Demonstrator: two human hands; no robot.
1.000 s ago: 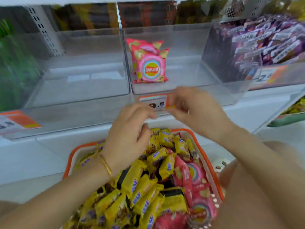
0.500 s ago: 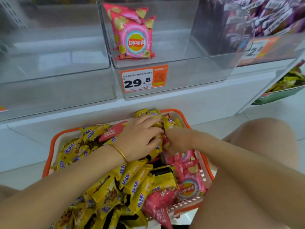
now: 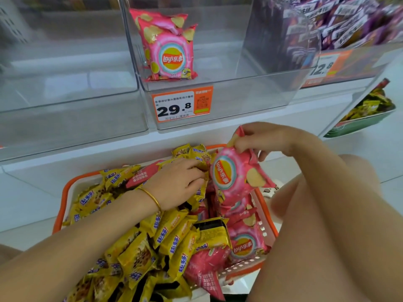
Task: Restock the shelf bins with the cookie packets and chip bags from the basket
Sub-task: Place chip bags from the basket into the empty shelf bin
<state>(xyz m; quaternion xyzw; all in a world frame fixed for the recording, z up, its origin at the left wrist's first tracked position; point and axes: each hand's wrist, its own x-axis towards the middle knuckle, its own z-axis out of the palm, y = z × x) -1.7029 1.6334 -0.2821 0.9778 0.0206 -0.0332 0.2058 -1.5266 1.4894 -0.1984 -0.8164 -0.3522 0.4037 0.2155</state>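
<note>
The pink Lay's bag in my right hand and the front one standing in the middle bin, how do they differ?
The held bag is tilted, logo running diagonally; the bin bag stands upright, logo level. The held bag hangs over the basket, pinched at its top by the right hand; the bin bag rests untouched in the clear bin. Both are pink Lay's chip bags.

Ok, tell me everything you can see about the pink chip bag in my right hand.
The pink chip bag is a glossy, crinkled foil-like pouch with a round yellow-and-red Lay's logo in a pale blue ring and printed potato chips. The right hand pinches its top corner, so it hangs tilted, logo sideways, over the right side of the orange basket. Its lower end meets other pink bags; the left hand is close beside it.
</note>
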